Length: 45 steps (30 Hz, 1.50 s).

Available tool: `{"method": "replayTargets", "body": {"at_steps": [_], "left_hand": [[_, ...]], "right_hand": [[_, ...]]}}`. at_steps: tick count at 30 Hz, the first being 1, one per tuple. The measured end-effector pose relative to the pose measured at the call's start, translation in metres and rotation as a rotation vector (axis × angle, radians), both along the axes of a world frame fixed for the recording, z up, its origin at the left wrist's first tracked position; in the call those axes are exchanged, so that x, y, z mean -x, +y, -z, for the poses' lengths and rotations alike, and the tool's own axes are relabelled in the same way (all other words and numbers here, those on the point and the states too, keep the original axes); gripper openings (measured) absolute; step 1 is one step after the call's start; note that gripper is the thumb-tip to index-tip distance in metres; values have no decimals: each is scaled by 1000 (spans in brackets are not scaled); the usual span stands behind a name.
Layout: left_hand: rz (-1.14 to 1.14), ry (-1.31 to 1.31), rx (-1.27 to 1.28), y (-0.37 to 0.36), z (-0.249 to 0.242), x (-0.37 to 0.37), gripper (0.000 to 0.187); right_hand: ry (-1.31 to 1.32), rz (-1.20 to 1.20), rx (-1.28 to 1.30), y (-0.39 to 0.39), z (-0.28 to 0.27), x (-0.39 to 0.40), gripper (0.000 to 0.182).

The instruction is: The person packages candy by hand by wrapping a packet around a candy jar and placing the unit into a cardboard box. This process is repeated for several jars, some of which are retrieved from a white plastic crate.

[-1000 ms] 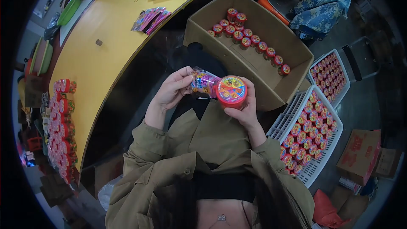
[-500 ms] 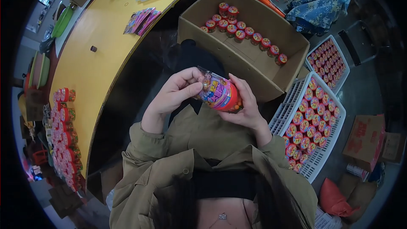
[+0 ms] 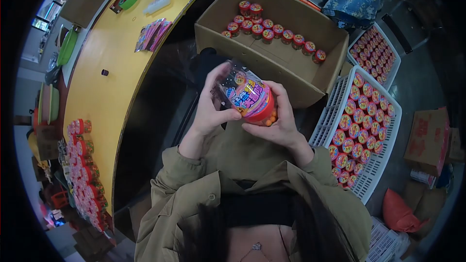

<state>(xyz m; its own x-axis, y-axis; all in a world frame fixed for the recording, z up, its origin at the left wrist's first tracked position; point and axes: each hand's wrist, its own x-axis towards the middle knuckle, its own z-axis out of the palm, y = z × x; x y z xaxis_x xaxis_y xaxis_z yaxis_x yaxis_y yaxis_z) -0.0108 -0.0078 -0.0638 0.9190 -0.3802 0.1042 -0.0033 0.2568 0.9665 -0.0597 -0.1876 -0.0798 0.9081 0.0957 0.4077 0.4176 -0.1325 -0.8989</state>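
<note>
In front of my chest I hold a small clear candy jar (image 3: 268, 116) with a red lid and orange balls inside. A printed clear plastic sleeve (image 3: 247, 94), purple and yellow, sits around the lid end and stands out past it toward the left. My right hand (image 3: 284, 121) is closed round the jar, thumb below and fingers along its far side. My left hand (image 3: 209, 104) grips the sleeve's loose end, its thumb at the lower edge and its fingers partly hidden behind the film.
A cardboard box (image 3: 272, 60) ahead holds several red-lidded jars. White crates (image 3: 371, 174) of jars stand at right. The yellow table (image 3: 116, 77) at left carries jars (image 3: 87, 179), flat printed sleeves (image 3: 153, 35), a bottle (image 3: 157, 4), green tape (image 3: 128, 0) and a dark cap (image 3: 105, 72).
My left fingers have spread from a pinch at the sleeve's end to a wider hold along it. The sleeve now looks opened out, its print facing me more. The camera view has shifted slightly.
</note>
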Motion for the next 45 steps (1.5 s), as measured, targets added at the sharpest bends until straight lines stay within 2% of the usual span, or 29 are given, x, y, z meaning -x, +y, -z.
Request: {"method": "replayTargets", "body": {"at_steps": [1, 3, 4, 5, 9, 11, 15, 17, 18, 20, 21, 23, 24, 25, 27, 29, 34, 36, 37, 39, 45], "left_hand": [[79, 153, 159, -7, -3, 7, 103], [88, 163, 224, -18, 1, 15, 103], [86, 173, 291, -20, 2, 17, 103], [182, 221, 409, -21, 1, 17, 95], [204, 271, 369, -19, -9, 20, 92], [172, 266, 71, -16, -15, 17, 93], [218, 257, 139, -18, -7, 18, 93], [270, 280, 202, -20, -1, 21, 94], [321, 302, 265, -21, 1, 21, 94], [322, 334, 234, -20, -2, 20, 95], [232, 313, 196, -21, -10, 21, 95], [134, 286, 162, -19, -15, 19, 95], [98, 125, 25, -17, -15, 16, 95], [61, -37, -112, -13, -14, 12, 95], [-46, -378, -503, -9, -3, 9, 94], [-109, -423, -503, -19, 0, 15, 83], [-183, -394, -436, -32, 11, 19, 75], [-118, -714, -782, -31, 5, 19, 90], [-117, -716, -778, -33, 7, 19, 90], [-147, -634, -730, -38, 17, 19, 70], [-122, -667, -761, -40, 27, 19, 69]], "right_hand": [[43, -60, -50, 2, 1, 2, 89], [85, -111, -102, 6, 1, 3, 94], [139, -173, -238, 8, -2, 4, 97], [193, -237, -374, 9, -6, 5, 101], [335, -324, -507, 6, -14, 8, 103], [248, -147, -233, 5, -13, 9, 104], [302, -129, -290, 2, -22, 12, 108], [508, -302, -600, 0, -27, 12, 114], [508, -303, -597, -1, -26, 12, 114], [526, -333, -706, -2, -20, 10, 116], [527, -341, -699, -1, -14, 11, 116], [639, -273, -759, 2, -5, 16, 105], [639, -280, -753, 1, -7, 19, 105], [675, -347, -849, 0, -9, 22, 98], [718, -413, -944, -3, -10, 24, 91], [692, -326, -888, -7, -9, 25, 80], [734, -262, -938, -12, -5, 26, 72], [749, -228, -956, -12, -2, 27, 69], [746, -185, -933, -11, 2, 28, 65], [743, -141, -909, -10, 2, 27, 62], [772, -92, -952, -10, -14, 28, 52]]}}
